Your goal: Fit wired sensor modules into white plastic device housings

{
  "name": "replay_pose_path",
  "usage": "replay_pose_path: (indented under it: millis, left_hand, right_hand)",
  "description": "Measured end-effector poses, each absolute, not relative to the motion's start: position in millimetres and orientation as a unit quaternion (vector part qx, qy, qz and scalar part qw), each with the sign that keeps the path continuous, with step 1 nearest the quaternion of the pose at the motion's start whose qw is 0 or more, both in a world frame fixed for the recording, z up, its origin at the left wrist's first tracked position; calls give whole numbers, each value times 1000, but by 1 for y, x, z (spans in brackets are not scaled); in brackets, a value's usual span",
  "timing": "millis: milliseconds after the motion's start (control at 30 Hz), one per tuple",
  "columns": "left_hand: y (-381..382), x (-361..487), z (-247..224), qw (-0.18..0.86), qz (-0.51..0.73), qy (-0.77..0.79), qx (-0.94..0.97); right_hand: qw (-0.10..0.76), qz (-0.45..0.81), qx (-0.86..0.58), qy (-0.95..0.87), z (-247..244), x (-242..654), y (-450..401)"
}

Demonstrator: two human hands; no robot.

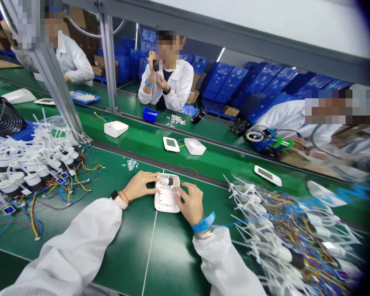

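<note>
A white plastic housing [167, 202] lies open side up on the green table, with a small white and black cylindrical part [166, 181] in its upper end. My left hand [141, 185] holds the housing's left edge, thumb and fingers against its rim. At the right side, my right hand [191, 201] has its fingertips inside the housing near the cylindrical part; whether they pinch something small there is hidden. Thin wires [189, 168] run out beyond the upper right edge.
Piles of wired pump-like parts lie left [33, 176] and right [283, 242]. Small clear rings [131, 164] sit beyond my left hand. White housings [115, 128] rest on the green belt [142, 139]. Across it, people in white coats sit; a metal post [107, 61] stands at left.
</note>
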State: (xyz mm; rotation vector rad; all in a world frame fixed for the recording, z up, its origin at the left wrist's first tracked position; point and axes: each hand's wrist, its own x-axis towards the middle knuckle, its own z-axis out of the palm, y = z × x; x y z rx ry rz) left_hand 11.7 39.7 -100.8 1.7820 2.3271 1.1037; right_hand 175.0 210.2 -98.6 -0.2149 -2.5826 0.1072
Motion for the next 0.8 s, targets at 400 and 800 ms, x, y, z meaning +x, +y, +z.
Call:
replay_pose_path:
  millis: [400,800]
  left_hand:
    - [65,-4,-78,332,506,694,389]
    - [119,-98,-67,358,592,700,178]
  right_hand:
    - [92,217,-51,-971,-100,172,233]
    - [279,392,-188,-856,-117,123,284]
